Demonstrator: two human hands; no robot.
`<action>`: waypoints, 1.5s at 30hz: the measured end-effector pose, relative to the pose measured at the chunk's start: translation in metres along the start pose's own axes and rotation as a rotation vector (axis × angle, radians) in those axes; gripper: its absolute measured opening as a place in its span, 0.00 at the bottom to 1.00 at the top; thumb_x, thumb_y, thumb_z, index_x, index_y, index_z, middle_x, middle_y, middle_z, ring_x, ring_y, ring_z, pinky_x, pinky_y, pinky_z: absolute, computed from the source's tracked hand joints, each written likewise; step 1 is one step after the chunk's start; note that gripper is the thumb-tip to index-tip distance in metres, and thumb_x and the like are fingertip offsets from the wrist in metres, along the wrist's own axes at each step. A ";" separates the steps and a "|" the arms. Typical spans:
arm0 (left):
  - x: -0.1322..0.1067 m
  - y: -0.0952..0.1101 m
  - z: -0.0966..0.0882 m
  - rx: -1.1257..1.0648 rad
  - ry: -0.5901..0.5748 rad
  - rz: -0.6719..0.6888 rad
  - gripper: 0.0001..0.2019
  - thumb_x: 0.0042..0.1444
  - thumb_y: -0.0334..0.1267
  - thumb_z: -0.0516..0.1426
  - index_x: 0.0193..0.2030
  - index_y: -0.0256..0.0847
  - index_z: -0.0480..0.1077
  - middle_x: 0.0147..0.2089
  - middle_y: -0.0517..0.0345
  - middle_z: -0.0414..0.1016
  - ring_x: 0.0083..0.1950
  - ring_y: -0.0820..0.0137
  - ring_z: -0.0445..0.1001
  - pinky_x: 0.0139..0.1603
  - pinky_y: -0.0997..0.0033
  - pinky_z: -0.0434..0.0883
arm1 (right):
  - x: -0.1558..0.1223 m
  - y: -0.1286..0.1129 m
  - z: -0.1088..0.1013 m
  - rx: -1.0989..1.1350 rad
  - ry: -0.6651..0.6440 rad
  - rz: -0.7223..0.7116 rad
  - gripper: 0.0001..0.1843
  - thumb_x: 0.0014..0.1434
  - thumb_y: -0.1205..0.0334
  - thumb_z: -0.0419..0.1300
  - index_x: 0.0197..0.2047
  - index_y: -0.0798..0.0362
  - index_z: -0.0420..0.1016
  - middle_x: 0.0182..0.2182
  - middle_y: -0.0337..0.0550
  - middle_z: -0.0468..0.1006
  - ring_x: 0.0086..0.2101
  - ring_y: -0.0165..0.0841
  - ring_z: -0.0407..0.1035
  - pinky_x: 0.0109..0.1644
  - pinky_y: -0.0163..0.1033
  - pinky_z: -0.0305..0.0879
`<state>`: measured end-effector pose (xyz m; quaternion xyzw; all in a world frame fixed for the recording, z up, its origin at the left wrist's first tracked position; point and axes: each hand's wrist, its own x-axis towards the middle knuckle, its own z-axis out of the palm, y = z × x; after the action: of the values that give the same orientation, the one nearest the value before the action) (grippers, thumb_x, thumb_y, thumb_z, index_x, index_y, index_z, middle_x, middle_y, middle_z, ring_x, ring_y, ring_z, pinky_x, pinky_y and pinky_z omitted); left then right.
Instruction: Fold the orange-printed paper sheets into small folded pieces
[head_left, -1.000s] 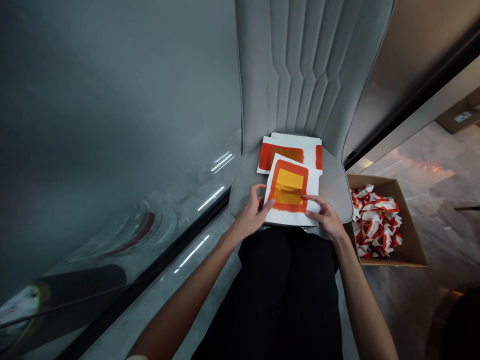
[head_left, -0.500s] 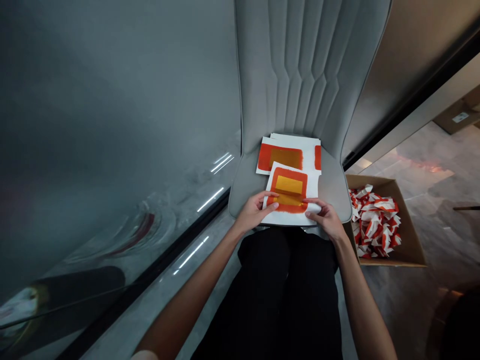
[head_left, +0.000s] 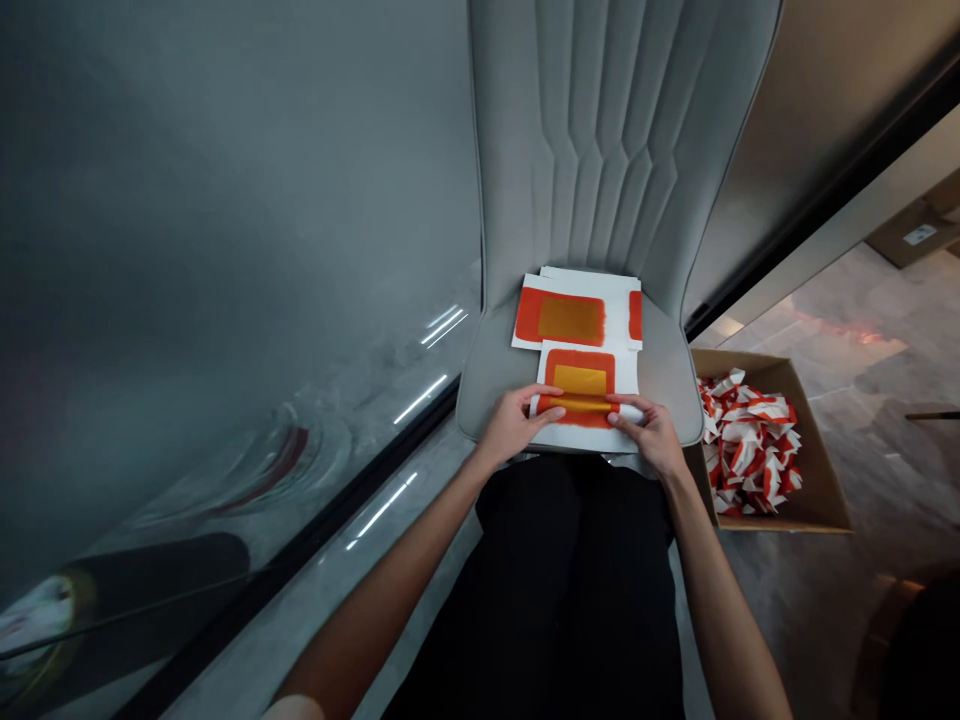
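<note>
Left hand (head_left: 514,425) and right hand (head_left: 651,432) pinch the rolled near edge of the orange-printed sheet (head_left: 581,385), fingers curled.

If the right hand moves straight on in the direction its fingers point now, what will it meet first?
Its fingers point leftward along the folded orange-and-white sheet, which the right hand holds. Next it would probably meet the left hand, on the same sheet.

Seat cushion (head_left: 669,392) free right of folded sheet (head_left: 581,381), chair back (head_left: 600,150) behind (upright), box (head_left: 787,524) beyond.
</note>
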<state>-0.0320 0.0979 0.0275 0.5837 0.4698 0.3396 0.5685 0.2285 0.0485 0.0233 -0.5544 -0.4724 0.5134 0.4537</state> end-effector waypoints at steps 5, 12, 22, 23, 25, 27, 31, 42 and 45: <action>-0.004 0.000 0.004 0.413 0.187 0.113 0.12 0.58 0.46 0.68 0.46 0.45 0.83 0.36 0.55 0.77 0.37 0.64 0.70 0.43 0.64 0.70 | -0.001 0.000 -0.001 -0.059 -0.010 0.029 0.23 0.55 0.44 0.73 0.49 0.49 0.85 0.47 0.45 0.85 0.47 0.41 0.77 0.48 0.40 0.73; -0.003 0.015 0.009 0.804 0.213 0.272 0.14 0.61 0.47 0.67 0.53 0.53 0.82 0.60 0.48 0.69 0.62 0.50 0.63 0.63 0.47 0.62 | 0.003 0.003 0.002 -0.061 0.006 0.050 0.25 0.52 0.44 0.74 0.48 0.52 0.85 0.43 0.45 0.85 0.43 0.40 0.76 0.42 0.38 0.70; 0.008 0.015 0.011 0.791 0.049 0.297 0.08 0.65 0.43 0.64 0.48 0.47 0.83 0.46 0.53 0.79 0.51 0.59 0.72 0.61 0.50 0.57 | -0.004 -0.007 -0.009 -0.475 0.120 -0.103 0.27 0.58 0.42 0.70 0.55 0.49 0.82 0.42 0.47 0.79 0.42 0.43 0.73 0.49 0.46 0.70; 0.008 0.016 0.011 0.793 0.038 0.295 0.08 0.65 0.43 0.64 0.48 0.47 0.83 0.46 0.53 0.79 0.51 0.59 0.72 0.61 0.51 0.58 | -0.006 -0.011 -0.009 -0.603 0.189 -0.149 0.28 0.59 0.43 0.69 0.58 0.49 0.81 0.43 0.50 0.77 0.43 0.44 0.71 0.50 0.49 0.69; 0.010 0.017 0.012 0.802 0.012 0.288 0.08 0.65 0.42 0.64 0.47 0.47 0.83 0.46 0.53 0.79 0.51 0.58 0.73 0.59 0.52 0.60 | -0.009 -0.021 -0.006 -0.833 0.264 -0.250 0.28 0.61 0.44 0.69 0.61 0.47 0.79 0.49 0.54 0.73 0.48 0.49 0.68 0.55 0.54 0.67; 0.013 0.018 0.011 0.815 -0.014 0.280 0.07 0.65 0.42 0.64 0.47 0.47 0.83 0.46 0.52 0.80 0.52 0.57 0.73 0.57 0.53 0.62 | -0.007 -0.027 0.001 -0.985 0.207 -0.329 0.23 0.63 0.48 0.67 0.59 0.45 0.80 0.54 0.56 0.72 0.53 0.52 0.65 0.57 0.57 0.64; 0.018 0.018 0.009 0.811 -0.061 0.269 0.07 0.64 0.42 0.65 0.46 0.46 0.83 0.45 0.51 0.80 0.50 0.57 0.73 0.53 0.56 0.67 | 0.006 -0.020 0.013 -1.043 0.001 -0.371 0.11 0.66 0.57 0.67 0.50 0.45 0.83 0.47 0.51 0.78 0.51 0.49 0.67 0.54 0.54 0.65; 0.012 0.012 0.006 0.819 -0.085 0.335 0.10 0.68 0.42 0.59 0.46 0.46 0.83 0.43 0.51 0.78 0.47 0.59 0.73 0.54 0.56 0.69 | 0.019 0.000 0.004 -0.811 -0.076 -0.447 0.09 0.67 0.60 0.65 0.48 0.46 0.86 0.39 0.49 0.79 0.44 0.44 0.69 0.52 0.49 0.70; 0.014 0.011 0.006 0.757 -0.089 0.315 0.09 0.68 0.41 0.60 0.45 0.45 0.83 0.43 0.51 0.79 0.46 0.60 0.75 0.52 0.57 0.70 | 0.024 -0.004 0.001 -0.775 -0.088 -0.403 0.08 0.66 0.60 0.66 0.46 0.47 0.86 0.37 0.48 0.80 0.42 0.43 0.70 0.50 0.48 0.70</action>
<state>-0.0201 0.1098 0.0354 0.8305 0.4415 0.1999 0.2745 0.2276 0.0727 0.0239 -0.5580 -0.7479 0.2224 0.2827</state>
